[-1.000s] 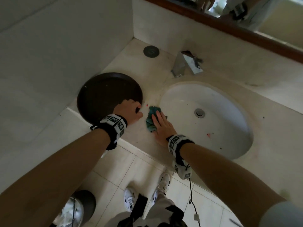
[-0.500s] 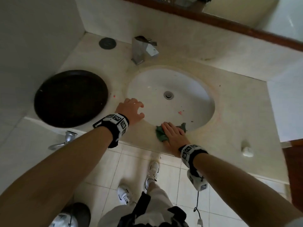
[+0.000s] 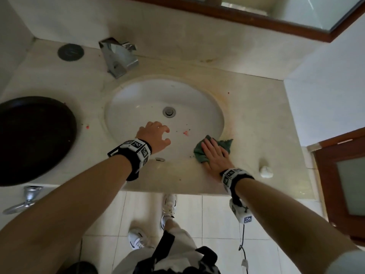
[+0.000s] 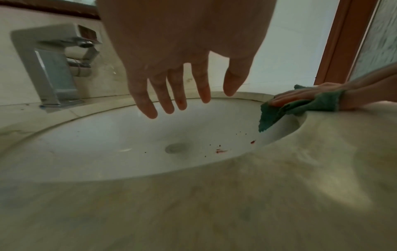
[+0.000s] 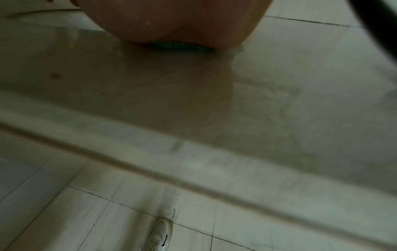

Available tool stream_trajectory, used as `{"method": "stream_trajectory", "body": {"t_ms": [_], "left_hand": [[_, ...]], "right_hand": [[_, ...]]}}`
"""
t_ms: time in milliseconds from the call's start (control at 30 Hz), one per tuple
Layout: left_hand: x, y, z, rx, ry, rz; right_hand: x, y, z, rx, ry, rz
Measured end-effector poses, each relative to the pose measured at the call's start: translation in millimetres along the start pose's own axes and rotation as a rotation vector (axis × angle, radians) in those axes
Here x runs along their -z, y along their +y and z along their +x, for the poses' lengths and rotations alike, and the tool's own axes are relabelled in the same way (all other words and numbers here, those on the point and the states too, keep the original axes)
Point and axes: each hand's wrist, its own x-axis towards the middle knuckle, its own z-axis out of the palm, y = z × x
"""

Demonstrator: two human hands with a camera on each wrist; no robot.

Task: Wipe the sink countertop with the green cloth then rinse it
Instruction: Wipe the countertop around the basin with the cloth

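Green cloth [image 3: 212,150] lies flat under my right hand [image 3: 216,157], fingers straight and pressing it onto the beige countertop [image 3: 256,123] at the lower right rim of the white basin [image 3: 138,107], right of frame centre; one corner droops over the basin's edge. My left hand [image 3: 154,136] hovers over the basin with fingers relaxed and spread, holding nothing. Red specks dot the basin near the drain [image 3: 169,111]. Chrome faucet [image 3: 116,56] stands at upper left.

One cloth [image 3: 213,149], one faucet [image 3: 118,56], two hands [image 3: 156,135].
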Motion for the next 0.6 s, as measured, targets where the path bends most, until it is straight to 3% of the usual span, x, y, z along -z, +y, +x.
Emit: {"method": "stream_trajectory", "body": {"t_ms": [400,600], "left_hand": [[0.3,45.7,80.8,-0.003,-0.062,0.013],[4.3,43.5,84.6,0.020,-0.070,-0.004]], "right_hand": [[35.1,92.1,64.6,-0.067,-0.013,-0.029],[35.9,95.5,73.1,-0.140,0.023,-0.013]]}}
